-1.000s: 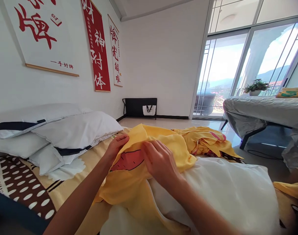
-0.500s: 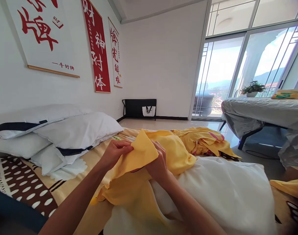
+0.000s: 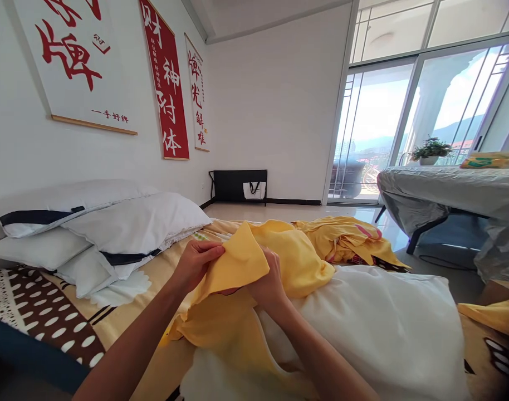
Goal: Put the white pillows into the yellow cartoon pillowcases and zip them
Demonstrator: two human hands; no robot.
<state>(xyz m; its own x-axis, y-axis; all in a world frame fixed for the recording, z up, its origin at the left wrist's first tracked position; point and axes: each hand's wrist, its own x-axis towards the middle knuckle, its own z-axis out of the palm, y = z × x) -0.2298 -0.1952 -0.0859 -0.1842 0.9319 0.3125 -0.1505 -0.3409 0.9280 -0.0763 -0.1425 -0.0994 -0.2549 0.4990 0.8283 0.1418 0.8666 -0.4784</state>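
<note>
A yellow cover [image 3: 241,267] with a pink print lies bunched over a white duvet [image 3: 375,328] on the bed. My left hand [image 3: 196,263] pinches the upper edge of the yellow cover's folded flap. My right hand [image 3: 271,284] grips the same flap from the right, fingers partly tucked under the cloth. Both hands are close together, with the raised flap between them. More of the yellow cover [image 3: 346,239] is crumpled further back.
White pillows with dark stripes [image 3: 125,228] are stacked at the left on a patterned sheet [image 3: 41,323]. Red-lettered scrolls hang on the wall. A grey-covered table [image 3: 442,192] stands at the right, before sliding glass doors. A black rack [image 3: 238,186] sits at the far wall.
Both hands went from lying flat on the cover to pinching it and lifting a flap, hiding the pink print. Since half a second ago they have hardly moved.
</note>
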